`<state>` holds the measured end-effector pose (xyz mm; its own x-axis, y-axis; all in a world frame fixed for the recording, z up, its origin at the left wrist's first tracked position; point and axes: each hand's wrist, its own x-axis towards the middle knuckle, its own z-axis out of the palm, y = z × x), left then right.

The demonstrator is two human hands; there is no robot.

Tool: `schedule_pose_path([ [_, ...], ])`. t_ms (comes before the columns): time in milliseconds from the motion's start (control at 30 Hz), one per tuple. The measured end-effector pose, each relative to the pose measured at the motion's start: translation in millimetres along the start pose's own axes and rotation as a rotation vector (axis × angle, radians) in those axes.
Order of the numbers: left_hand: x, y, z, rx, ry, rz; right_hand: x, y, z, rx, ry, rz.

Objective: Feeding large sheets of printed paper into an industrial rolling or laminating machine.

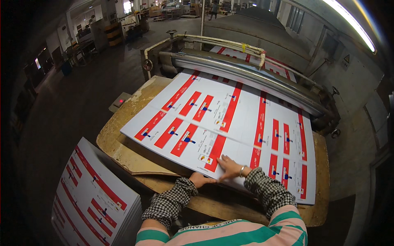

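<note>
A broad stack of white printed sheets point(242, 141) with red bars and small blue figures lies on a worn wooden board, its far end at the rollers point(250, 74) of a machine. My right hand point(231, 169) rests on the top sheet by the near edge, fingers stretched out over a red bar, a bangle at the wrist. Close beside it, my left hand point(200, 179) is at the same near edge. One digit of it points right, almost meeting my right hand. Its other fingers are hidden, so I cannot tell whether they grip the paper.
At the lower left stands another pile of similar printed sheets point(88, 197). The wooden board point(123, 141) juts out around the main stack. A pale pipe point(230, 39) crosses above the rollers, with a handwheel point(147, 64) at the left. More sheets point(283, 70) show beyond the rollers.
</note>
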<state>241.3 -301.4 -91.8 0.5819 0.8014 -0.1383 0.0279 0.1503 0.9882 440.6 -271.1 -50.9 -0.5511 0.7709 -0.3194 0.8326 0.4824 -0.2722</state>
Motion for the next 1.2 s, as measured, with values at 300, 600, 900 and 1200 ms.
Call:
schedule_pose_path([
  [300,4,-6,-1,0.032,0.031,-0.091,-35,-13,-68,0.512,-0.008,-0.021],
  [600,-15,36,9,0.080,0.031,-0.316,-52,-23,-40,0.552,0.086,-0.074],
  [900,-10,-4,0,0.035,0.042,-0.056,-17,-2,-48,0.552,-0.060,0.241],
  [1200,-8,0,0,-0.064,-0.017,0.001,-22,-29,-8,0.019,-0.078,0.048],
])
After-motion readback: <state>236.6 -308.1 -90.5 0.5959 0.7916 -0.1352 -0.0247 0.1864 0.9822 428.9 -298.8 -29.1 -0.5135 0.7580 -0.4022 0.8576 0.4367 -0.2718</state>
